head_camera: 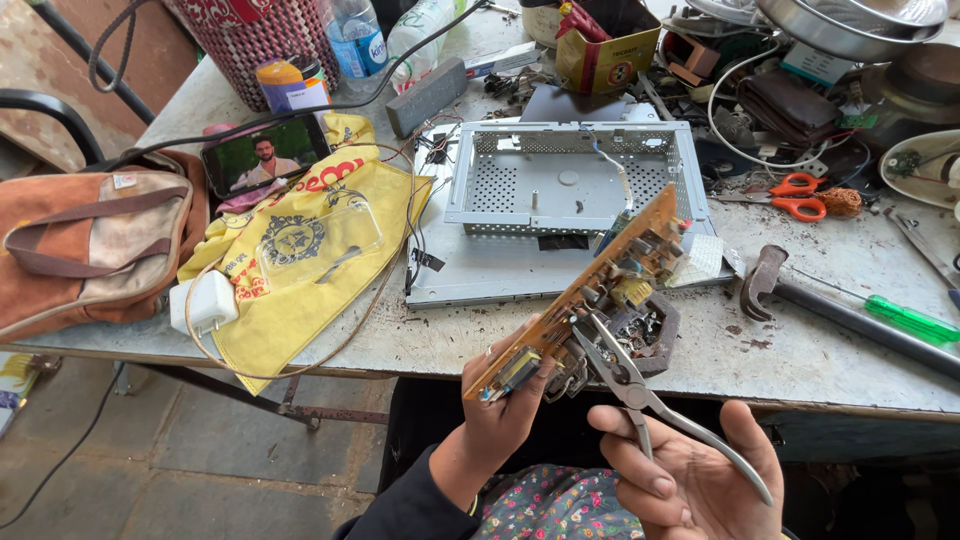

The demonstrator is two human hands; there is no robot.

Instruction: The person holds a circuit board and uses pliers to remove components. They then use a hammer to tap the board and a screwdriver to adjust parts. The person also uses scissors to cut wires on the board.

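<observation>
Over the table edge: my left hand (pixel 505 405) is clamped on the low end of the circuit board (pixel 585 290)
Board axis: long side climbs up and right, away from me
Right hand (pixel 690 475): curled around the handles of the pliers (pixel 640 390)
Plier tips: nosed into parts on the board's underside, just right of my left hand
Behind: metal chassis (pixel 570 180), hammer (pixel 790 290) well apart
</observation>
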